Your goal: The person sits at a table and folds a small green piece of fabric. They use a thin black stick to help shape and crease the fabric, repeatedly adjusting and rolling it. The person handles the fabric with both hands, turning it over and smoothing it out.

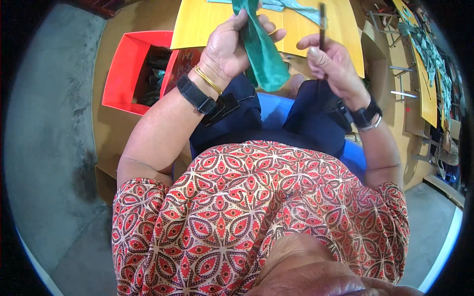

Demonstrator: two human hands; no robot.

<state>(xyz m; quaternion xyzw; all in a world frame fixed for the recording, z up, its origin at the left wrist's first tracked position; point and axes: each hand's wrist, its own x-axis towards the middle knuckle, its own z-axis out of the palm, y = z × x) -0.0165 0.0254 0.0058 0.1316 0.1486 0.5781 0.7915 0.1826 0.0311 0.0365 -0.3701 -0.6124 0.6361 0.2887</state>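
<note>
My left hand (229, 47) is closed on a shiny dark green fabric strip (268, 61), pinching it between thumb and fingers. The strip's wider lower end hangs down over the gap between my knees. In my right hand (333, 64), thumb and fingers grip a thin dark stick (322, 27) held upright; motion blurs it, so its exact kind is unclear. The two hands are apart, both near the front edge of a yellow tabletop (200, 24). Pale teal fabric pieces (303, 11) lie on that tabletop, past my hands.
A red open box (114, 74) with dark contents stands left of the table. At the far right, another yellow table (428, 106) bears teal fabric strips (429, 52). I sit on something blue (276, 111), with brown cardboard (108, 128) spread on the floor.
</note>
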